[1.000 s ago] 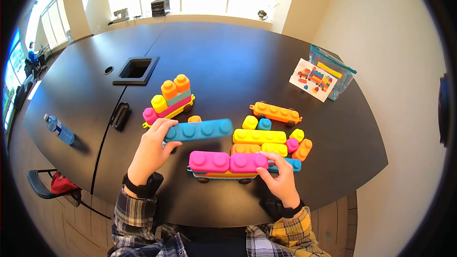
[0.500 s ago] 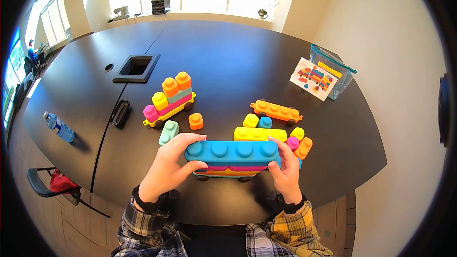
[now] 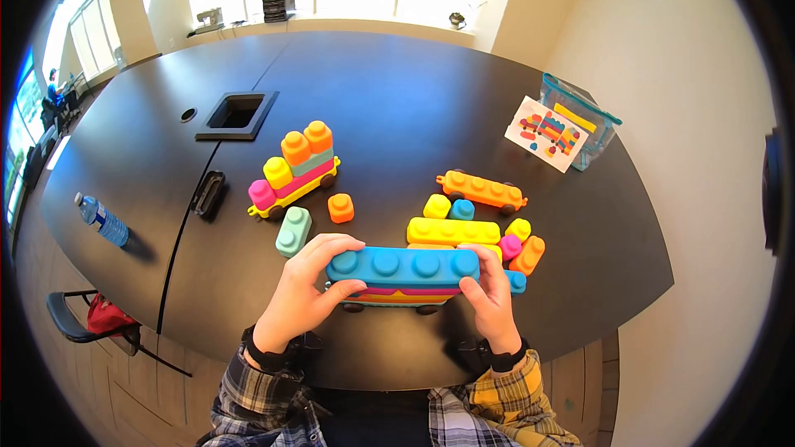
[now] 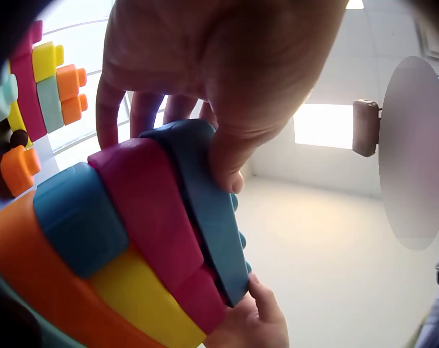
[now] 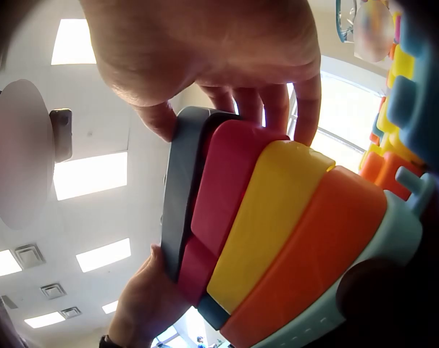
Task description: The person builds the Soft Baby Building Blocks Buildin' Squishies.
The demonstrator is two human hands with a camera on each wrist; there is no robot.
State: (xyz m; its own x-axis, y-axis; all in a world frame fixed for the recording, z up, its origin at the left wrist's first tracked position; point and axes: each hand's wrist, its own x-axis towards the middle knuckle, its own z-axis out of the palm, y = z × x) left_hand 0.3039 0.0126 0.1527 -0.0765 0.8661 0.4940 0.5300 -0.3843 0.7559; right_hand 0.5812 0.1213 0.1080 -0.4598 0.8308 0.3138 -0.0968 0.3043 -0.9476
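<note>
A long blue block (image 3: pixel 406 265) lies across the top of a stack on wheels, above magenta blocks (image 4: pixel 151 210). The left hand (image 3: pixel 308 291) pinches its left end between thumb and fingers. At the right end the right hand (image 3: pixel 493 302) grips the same block. Both wrist views show layers below: magenta, then a yellow block (image 5: pixel 270 225) with a blue one beside it, an orange block (image 5: pixel 314 254) and a pale teal base (image 5: pixel 382 232). In the left wrist view a narrow dark gap shows between the blue block and the magenta.
A wheeled yellow car with stacked blocks (image 3: pixel 296 180) stands back left, near a loose orange block (image 3: pixel 340 208) and a pale green one (image 3: pixel 294 232). Behind the right hand lie an orange wheeled base (image 3: pixel 483 190) and several blocks. A bottle (image 3: pixel 103 220) and a clear bag (image 3: pixel 592 128) stand farther out.
The left hand has brought the long blue block rightward and down over the magenta blocks. The right hand has moved from the magenta block to the blue block's right end.
</note>
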